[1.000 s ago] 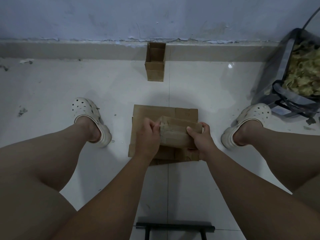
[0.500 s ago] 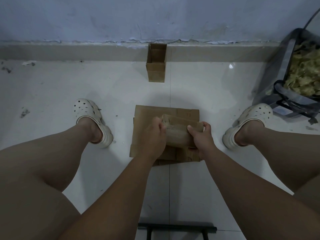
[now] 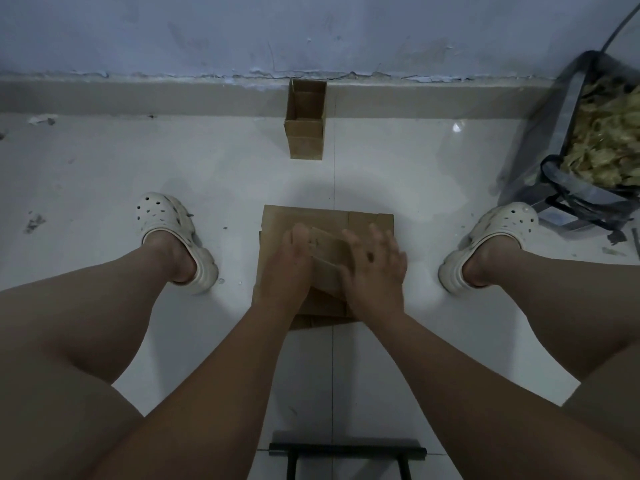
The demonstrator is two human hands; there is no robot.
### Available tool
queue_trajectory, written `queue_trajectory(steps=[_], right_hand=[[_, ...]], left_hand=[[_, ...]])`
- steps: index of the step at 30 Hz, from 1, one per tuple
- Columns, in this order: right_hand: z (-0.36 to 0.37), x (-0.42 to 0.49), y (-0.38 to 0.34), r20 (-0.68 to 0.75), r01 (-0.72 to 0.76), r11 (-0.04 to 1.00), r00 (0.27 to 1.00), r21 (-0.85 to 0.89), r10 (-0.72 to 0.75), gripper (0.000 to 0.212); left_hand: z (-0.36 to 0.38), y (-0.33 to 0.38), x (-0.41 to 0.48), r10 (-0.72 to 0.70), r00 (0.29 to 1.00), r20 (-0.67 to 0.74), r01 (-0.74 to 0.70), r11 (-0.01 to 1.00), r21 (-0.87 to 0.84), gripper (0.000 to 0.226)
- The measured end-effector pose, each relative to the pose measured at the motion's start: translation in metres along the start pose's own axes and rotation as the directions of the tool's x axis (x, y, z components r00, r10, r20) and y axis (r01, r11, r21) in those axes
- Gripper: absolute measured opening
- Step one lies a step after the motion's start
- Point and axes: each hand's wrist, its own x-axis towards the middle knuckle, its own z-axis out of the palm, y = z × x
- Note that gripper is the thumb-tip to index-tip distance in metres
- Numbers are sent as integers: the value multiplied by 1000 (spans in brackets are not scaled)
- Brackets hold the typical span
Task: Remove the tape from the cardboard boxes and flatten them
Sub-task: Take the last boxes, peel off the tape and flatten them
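Observation:
A small brown cardboard box (image 3: 327, 261) lies collapsed on a stack of flattened cardboard (image 3: 304, 216) on the white tiled floor between my feet. My left hand (image 3: 289, 268) presses on its left end, fingers pointing away from me. Flat on its right side lies my right hand (image 3: 375, 268), fingers spread and straight. Most of the small box is hidden under both hands. Another small box (image 3: 306, 123) stands open against the base of the far wall.
A dark bag (image 3: 568, 133) full of crumpled yellowish tape stands at the right by my right shoe (image 3: 485, 244). My left shoe (image 3: 173, 233) is at the left. A black metal frame (image 3: 346, 452) shows at the bottom edge.
My right hand has let go of the small box and opened flat on top of it. The box has gone from puffed up to pressed low on the stack.

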Motion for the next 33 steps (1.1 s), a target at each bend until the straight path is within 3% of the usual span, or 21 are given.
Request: queue_trajectory(steps=[2, 5, 9, 13, 17, 22, 28, 33], right_hand=[[2, -2, -1, 136, 132, 990, 983, -49, -125, 67], [5, 0, 2, 247, 144, 980, 963, -141, -106, 92], [5, 6, 1, 279, 153, 959, 957, -241, -82, 105], [2, 16, 0, 303, 105, 977, 952, -187, -45, 101], [1, 21, 2, 317, 92, 974, 948, -209, -22, 103], [4, 20, 4, 321, 121, 947, 947, -297, -20, 110], [6, 27, 10, 342, 99, 953, 940, -285, 5, 108], [5, 35, 14, 351, 121, 964, 936, -236, -32, 111]], left_hand=[[-2, 1, 0, 94, 995, -33, -91, 993, 80, 6], [-5, 7, 4, 200, 977, -67, -194, 977, 88, 18], [-5, 1, 21, 220, 976, -3, -217, 964, 153, 5], [-15, -4, 33, 343, 927, 152, -370, 903, 217, 48], [-20, -4, 44, 384, 898, 217, -429, 874, 227, 67], [-26, -2, 49, 417, 859, 297, -509, 632, 584, 22], [-30, 3, 35, 498, 833, 239, -542, 651, 532, 24], [-30, -8, 26, 434, 857, 278, -512, 663, 545, 28]])
